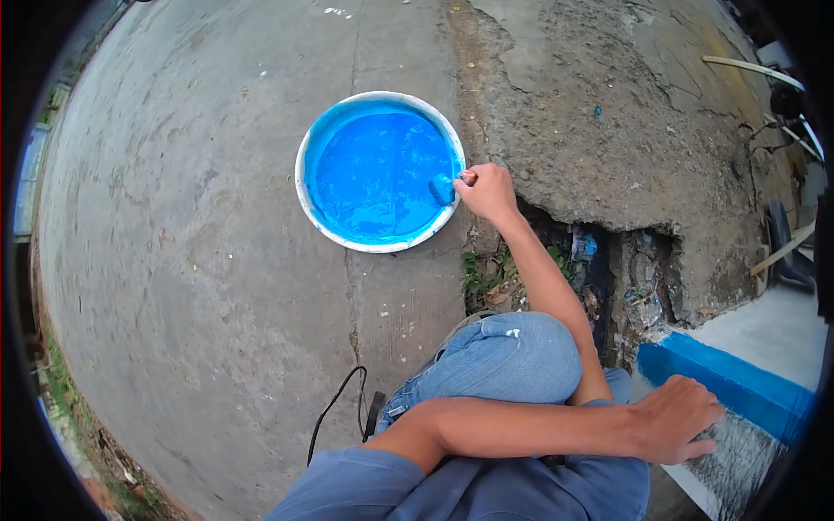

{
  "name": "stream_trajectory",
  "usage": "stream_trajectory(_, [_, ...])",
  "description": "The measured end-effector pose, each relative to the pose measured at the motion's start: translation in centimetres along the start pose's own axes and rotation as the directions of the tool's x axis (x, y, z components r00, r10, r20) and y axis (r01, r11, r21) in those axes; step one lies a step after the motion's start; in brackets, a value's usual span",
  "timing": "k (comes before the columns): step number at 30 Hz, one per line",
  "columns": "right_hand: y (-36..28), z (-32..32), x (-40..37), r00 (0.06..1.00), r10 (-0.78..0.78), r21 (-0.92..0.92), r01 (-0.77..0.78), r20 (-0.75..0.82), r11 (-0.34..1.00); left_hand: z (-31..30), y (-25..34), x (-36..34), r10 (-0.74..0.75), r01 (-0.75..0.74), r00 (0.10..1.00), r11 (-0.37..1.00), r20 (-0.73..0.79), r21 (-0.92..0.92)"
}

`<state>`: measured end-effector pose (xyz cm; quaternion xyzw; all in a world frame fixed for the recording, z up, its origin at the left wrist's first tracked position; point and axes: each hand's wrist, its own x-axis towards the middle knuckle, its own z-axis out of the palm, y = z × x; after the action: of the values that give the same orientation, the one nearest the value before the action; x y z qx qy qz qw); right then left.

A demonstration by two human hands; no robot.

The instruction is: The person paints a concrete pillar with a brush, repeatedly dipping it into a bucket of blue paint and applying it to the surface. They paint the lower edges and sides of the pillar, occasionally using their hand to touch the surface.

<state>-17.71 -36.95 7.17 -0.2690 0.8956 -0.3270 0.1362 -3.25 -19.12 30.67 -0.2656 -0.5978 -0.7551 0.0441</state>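
A round white-rimmed tub (301, 187) of bright blue paint (382, 174) stands on the concrete. My right hand (489, 192) is closed around the handle of a paintbrush (443, 189) at the tub's right side. The bristles are coated blue and sit against the inner wall near the paint; most of the handle is hidden by my fingers. My left arm crosses over my lap, and my left hand (678, 421) hangs loosely at the right, thumb apart from the fingers, with nothing visible in it. Beside that hand is a low ledge with a blue painted band (738, 382).
Broken concrete (599, 148) borders a debris-filled gap (599, 260) right of the tub. A black cord (334, 408) loops near my jeans-covered knee (512, 356). A dark boot (786, 247) and pale hoses (751, 66) are at the far right.
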Motion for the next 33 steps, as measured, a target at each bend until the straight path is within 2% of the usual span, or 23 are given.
stream_trajectory(8, [0.0, 1.9, 1.6, 1.0, -0.004, -0.025, 0.003, -0.03, 1.0, -0.8, -0.6, 0.5, -0.02, 0.019, 0.999, 1.0, -0.046, -0.016])
stream_trajectory(14, [0.1, 2.0, 2.4, 0.999, -0.045, -0.065, 0.047, 0.027, 0.997, -1.1, -0.8, 0.7, -0.028, 0.028, 0.999, 1.0, -0.019, 0.011])
stream_trajectory(16, [0.9, 1.9, 2.5, 0.991, -0.083, -0.066, 0.09, 0.107, 0.994, -1.1, -0.8, 0.7, -0.024, 0.024, 1.0, 1.0, -0.001, 0.016])
stream_trajectory(20, [1.8, 0.8, 1.1, 0.991, -0.131, -0.008, 0.131, -0.007, 0.991, -0.4, -0.9, 0.4, -0.022, 0.022, 1.0, 1.0, 0.019, 0.01])
stream_trajectory(21, [2.0, 0.4, 0.6, 0.988, -0.126, 0.089, 0.134, -0.085, 0.987, -0.2, -0.9, 0.4, -0.017, 0.016, 1.0, 1.0, 0.021, 0.002])
stream_trajectory(22, [2.2, -0.1, 0.0, 0.98, -0.115, 0.183, 0.145, -0.163, 0.972, 0.0, -0.9, 0.3, -0.018, 0.018, 0.999, 1.0, 0.039, -0.002])
stream_trajectory(23, [2.5, -0.3, -0.7, 0.978, -0.106, 0.184, 0.139, -0.178, 0.973, 0.0, -0.9, 0.3, -0.024, 0.024, 0.997, 1.0, 0.069, 0.009])
stream_trajectory(25, [4.0, 0.0, -2.3, 0.964, 0.021, 0.378, 0.084, -0.266, 0.922, 0.2, -0.8, 0.1, -0.031, 0.029, 0.993, 0.999, 0.114, 0.015])
stream_trajectory(27, [6.1, 1.2, -3.9, 0.945, 0.054, 0.397, 0.083, -0.323, 0.914, 0.5, -0.9, -0.1, -0.006, 0.004, 0.996, 1.0, 0.086, 0.022])
stream_trajectory(31, [8.4, 2.8, -7.0, 0.911, 0.192, 0.456, -0.006, -0.364, 0.89, 0.5, -0.7, -0.4, -0.03, 0.026, 0.987, 0.999, 0.156, 0.026])
stream_trajectory(33, [9.3, 3.7, -7.9, 0.904, 0.334, 0.561, -0.136, -0.267, 0.816, 0.5, -0.6, -0.5, -0.006, 0.005, 0.988, 1.0, 0.156, 0.006])
